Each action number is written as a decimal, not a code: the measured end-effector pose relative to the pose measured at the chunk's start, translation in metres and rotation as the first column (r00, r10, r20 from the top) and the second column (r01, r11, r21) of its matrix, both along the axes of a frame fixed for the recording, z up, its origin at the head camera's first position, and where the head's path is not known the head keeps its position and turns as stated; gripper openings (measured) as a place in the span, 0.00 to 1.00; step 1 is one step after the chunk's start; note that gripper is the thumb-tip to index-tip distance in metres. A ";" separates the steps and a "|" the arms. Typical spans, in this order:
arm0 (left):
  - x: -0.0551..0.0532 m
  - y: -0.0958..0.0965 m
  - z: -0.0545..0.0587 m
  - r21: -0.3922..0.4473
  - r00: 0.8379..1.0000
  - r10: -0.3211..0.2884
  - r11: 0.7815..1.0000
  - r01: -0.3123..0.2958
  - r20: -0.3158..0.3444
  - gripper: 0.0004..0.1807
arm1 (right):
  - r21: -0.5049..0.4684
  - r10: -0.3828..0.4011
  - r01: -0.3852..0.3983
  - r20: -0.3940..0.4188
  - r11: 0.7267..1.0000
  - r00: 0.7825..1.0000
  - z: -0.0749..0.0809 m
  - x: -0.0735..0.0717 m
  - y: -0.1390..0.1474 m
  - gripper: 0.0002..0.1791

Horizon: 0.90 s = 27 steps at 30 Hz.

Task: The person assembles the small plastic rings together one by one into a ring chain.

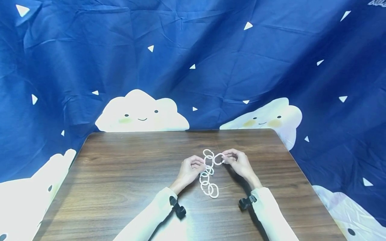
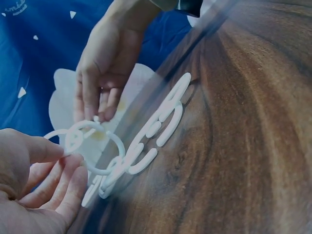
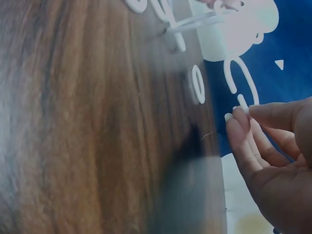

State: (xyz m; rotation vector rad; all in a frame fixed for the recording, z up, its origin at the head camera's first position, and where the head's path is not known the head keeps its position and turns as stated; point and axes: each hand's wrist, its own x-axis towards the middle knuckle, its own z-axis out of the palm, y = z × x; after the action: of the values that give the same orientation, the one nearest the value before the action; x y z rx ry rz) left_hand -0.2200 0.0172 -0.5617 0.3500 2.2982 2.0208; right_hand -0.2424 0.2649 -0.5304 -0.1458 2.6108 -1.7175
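Note:
A chain of white plastic links (image 1: 217,190) runs down the middle of the table; its near part lies on the wood. With thumb and fingertips, my left hand (image 1: 190,170) pinches a link near the chain's far end, raised off the wood in the left wrist view. My right hand (image 1: 239,163) pinches a separate white link (image 3: 252,87) beside the chain. This link has a narrow gap in its side, which shows in the right wrist view near the thumb and fingertips. One more white ring (image 3: 201,84) lies flat on the table, behind the raised links.
The brown wooden table (image 1: 126,160) reaches back to a blue cloth backdrop (image 1: 211,43) with white clouds and triangles. Each wrist wears a black camera on a strap over a white sleeve (image 1: 147,214).

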 end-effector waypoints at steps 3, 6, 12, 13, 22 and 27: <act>0.001 0.000 0.000 -0.005 1.000 0.003 1.000 -0.003 0.001 0.09 | -0.043 0.003 -0.004 -0.012 0.999 1.000 0.003 0.001 -0.002 0.13; 0.002 -0.001 0.000 0.010 1.000 0.009 1.000 -0.009 0.001 0.10 | -0.090 0.006 -0.007 -0.019 0.996 1.000 0.005 0.002 -0.004 0.13; 0.003 -0.001 -0.001 0.029 1.000 0.008 1.000 -0.008 0.002 0.10 | -0.137 0.012 -0.017 -0.037 0.990 0.999 0.010 0.004 -0.007 0.13; 0.003 -0.001 -0.001 0.026 1.000 0.006 1.000 -0.006 0.003 0.10 | -0.139 0.011 -0.016 -0.037 0.990 0.999 0.011 0.004 -0.008 0.13; 0.003 0.000 0.000 0.000 1.000 -0.001 1.000 0.001 0.008 0.09 | -0.152 0.038 -0.042 -0.028 0.988 0.999 0.012 0.007 -0.015 0.14; 0.003 0.000 0.001 0.023 1.000 -0.012 1.000 0.012 0.017 0.08 | -0.171 0.049 -0.056 -0.043 0.984 0.998 0.013 0.008 -0.016 0.14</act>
State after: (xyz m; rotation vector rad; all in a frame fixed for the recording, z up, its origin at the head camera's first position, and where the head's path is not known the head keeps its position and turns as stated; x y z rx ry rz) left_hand -0.2166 0.0175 -0.5605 0.3459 2.2594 2.0380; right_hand -0.2340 0.2486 -0.5169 -0.2497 2.4566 -1.9389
